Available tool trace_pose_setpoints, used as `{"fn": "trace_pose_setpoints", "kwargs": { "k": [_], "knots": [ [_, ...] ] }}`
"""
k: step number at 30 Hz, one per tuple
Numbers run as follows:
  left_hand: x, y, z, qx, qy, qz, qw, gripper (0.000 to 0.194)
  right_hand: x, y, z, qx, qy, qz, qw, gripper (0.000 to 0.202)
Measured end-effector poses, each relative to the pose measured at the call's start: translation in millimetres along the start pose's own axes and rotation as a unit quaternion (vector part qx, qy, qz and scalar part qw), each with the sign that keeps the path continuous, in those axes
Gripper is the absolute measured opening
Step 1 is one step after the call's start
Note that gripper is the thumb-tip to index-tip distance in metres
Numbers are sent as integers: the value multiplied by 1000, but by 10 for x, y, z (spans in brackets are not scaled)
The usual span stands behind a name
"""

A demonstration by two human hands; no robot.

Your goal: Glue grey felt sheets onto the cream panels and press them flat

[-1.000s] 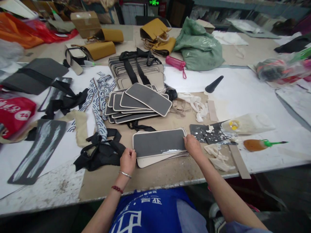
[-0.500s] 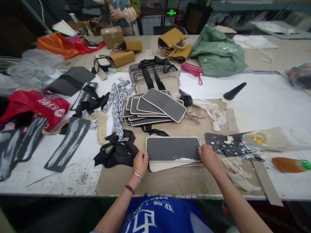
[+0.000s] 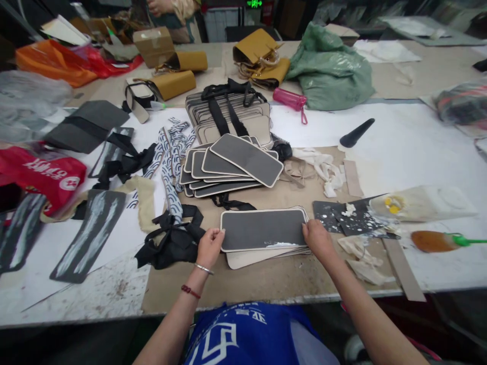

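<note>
Pinching the grey panel [image 3: 262,228] at both short ends, left hand [image 3: 209,247] and right hand [image 3: 318,238] have fingers clamped on its edges, atop pale panels [image 3: 243,260] on the brown sheet [image 3: 262,286]. That white smear [image 3: 281,245], if wet, could smudge under a stray fingertip; an uneven tug might skew it!

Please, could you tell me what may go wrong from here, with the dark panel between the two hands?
The white smear along the near edge of the dark panel, if wet, might soil the fingers.
The pale panels beneath lie askew, so they could slip if pushed.
The right hand is close to the white-spattered black sheet and might brush against it.
</note>
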State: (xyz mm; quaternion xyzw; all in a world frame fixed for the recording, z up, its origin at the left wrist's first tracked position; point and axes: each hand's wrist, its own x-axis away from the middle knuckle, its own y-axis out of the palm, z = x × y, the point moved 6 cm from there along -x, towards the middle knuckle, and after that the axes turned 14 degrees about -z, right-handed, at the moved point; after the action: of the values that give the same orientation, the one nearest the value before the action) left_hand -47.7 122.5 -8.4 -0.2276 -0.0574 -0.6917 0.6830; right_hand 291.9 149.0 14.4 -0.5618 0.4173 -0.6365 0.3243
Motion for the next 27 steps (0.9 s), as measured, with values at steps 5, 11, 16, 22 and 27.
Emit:
{"fn": "trace_pose_setpoints", "kwargs": {
  "k": [5, 11, 16, 22, 27],
  "knots": [
    [-40, 40, 17, -21, 22, -48, 998, 38, 14, -5, 1, -16, 5, -11, 1000, 19],
    [172, 61, -170, -38, 0, -25, 999, 41, 40, -20, -7, -15, 8, -11, 1000, 18],
    [273, 101, -260, -26, -20, -4, 999, 45, 61, -50, -28, -10, 7, -13, 1000, 20],
    [278, 86, -232, -53, -28, 12, 998, 43, 42, -61, -42, -7, 5, -26, 1000, 20],
    [296, 88, -185, -81, -29, 14, 996, 40, 27, -45, -62, -11, 11, -26, 1000, 20]
  ]
}}
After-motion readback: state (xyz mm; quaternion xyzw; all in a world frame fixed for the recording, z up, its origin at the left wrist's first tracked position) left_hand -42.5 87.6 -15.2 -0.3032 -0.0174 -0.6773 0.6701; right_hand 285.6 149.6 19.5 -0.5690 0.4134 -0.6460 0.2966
